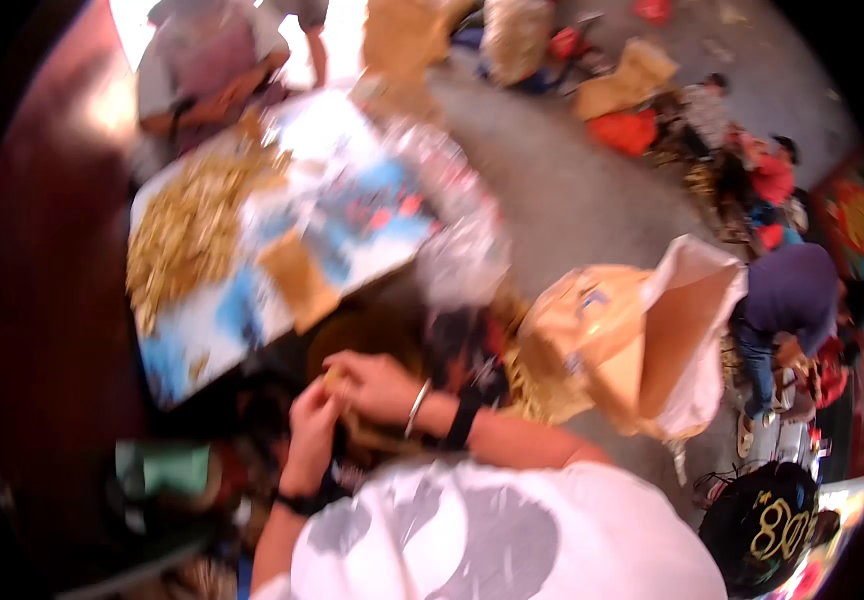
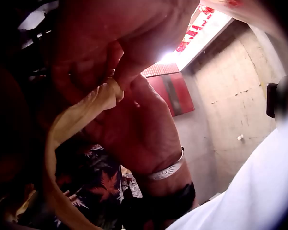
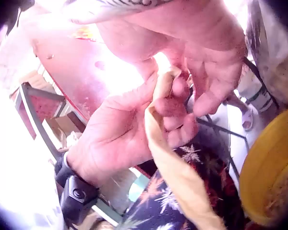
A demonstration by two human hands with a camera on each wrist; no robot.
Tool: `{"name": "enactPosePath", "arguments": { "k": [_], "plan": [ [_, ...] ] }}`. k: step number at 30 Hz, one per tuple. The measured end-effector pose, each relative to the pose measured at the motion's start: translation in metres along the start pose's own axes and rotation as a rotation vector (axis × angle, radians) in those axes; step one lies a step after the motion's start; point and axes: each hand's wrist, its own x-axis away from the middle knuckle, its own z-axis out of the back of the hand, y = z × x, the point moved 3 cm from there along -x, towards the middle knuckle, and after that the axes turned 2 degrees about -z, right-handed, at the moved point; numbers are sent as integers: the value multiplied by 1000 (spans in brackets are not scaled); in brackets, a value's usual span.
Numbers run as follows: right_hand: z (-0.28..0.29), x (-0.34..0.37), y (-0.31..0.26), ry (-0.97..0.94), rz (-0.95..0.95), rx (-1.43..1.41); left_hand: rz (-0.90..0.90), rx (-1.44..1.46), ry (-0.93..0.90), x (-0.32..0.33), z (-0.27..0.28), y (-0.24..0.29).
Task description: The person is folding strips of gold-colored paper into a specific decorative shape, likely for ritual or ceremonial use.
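Both hands meet in front of the white shirt, at the near side of the table. My left hand (image 1: 312, 430), with a small camera on its wrist, pinches the end of a long pale-yellow, flat strip (image 3: 175, 170) between thumb and fingers. From above, my right hand (image 3: 197, 52), wearing a silver bracelet (image 2: 169, 168), grips the same end, which looks folded or rolled. The rest of the strip (image 2: 81, 115) hangs down, slightly twisted, over dark leaf-patterned cloth (image 3: 158, 201). Fingers partly hide the strip's end.
A table (image 1: 177, 365) with a blue-and-white cover bears a heap of yellow-brown strips (image 1: 192, 225). Another person (image 1: 212, 70) sits across it. A large open sack (image 1: 652, 350) stands at the right, and a yellow basin (image 3: 266, 167) is close by. Several people work farther right.
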Motion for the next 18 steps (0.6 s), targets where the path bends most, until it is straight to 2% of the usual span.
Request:
{"name": "enactPosePath", "arguments": {
  "k": [1, 2, 3, 4, 5, 7, 10, 13, 16, 18],
  "plan": [
    [-7, -3, 13, -142, -27, -158, -87, -128, -86, -2, 0, 0],
    [-5, -4, 10, -140, -74, -114, -15, -97, -64, 3, -12, 19],
    [-3, -2, 3, -111, -168, -243, 41, 131, -40, 5, -14, 11],
    [-3, -3, 3, -54, -162, -251, 118, 198, -5, 8, -13, 6],
    [-3, -4, 7, 11, -152, -250, 104, 113, 15, 11, -9, 1],
    [-2, -7, 14, 87, -62, -121, 100, 144, 40, 19, -6, -5],
    [1, -7, 13, 143, -31, 95, 118, 37, 25, 24, -8, 4],
    [1, -4, 8, -37, -239, -328, 88, -25, 67, 24, -2, 6],
    [-6, 1, 8, -362, -394, -649, 90, -3, 118, 22, 0, 6],
    [-6, 1, 7, -361, -358, -641, 94, -47, 113, 24, -1, 11]
  ]
}}
